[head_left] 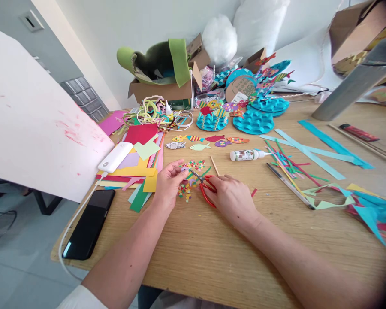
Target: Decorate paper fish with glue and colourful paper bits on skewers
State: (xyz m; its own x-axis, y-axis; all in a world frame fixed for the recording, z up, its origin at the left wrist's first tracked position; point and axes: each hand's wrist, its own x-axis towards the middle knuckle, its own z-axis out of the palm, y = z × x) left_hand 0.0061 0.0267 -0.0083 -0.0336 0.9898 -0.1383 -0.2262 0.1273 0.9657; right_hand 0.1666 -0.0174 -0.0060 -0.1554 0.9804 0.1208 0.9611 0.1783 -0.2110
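My right hand [233, 199] is closed on red-handled scissors [207, 187], whose blades point left over a pile of small colored paper bits [187, 191]. At the blade tips, my left hand [169, 182] pinches something too small to make out. Several paper fish [215, 138] lie flat behind the pile. A glue bottle [247, 155] rests on its side to the right of them, and a thin wooden stick [214, 165] lies just beyond the scissors.
Colored paper sheets [143, 171], a power bank [116, 157] and a phone [89, 225] are at left. Paper strips [312, 150] and a pen [289, 185] lie right. Behind stand blue decorated discs [253, 122], tangled cords [152, 112] and a cardboard box [167, 95]. A grey post [350, 88] rises back right.
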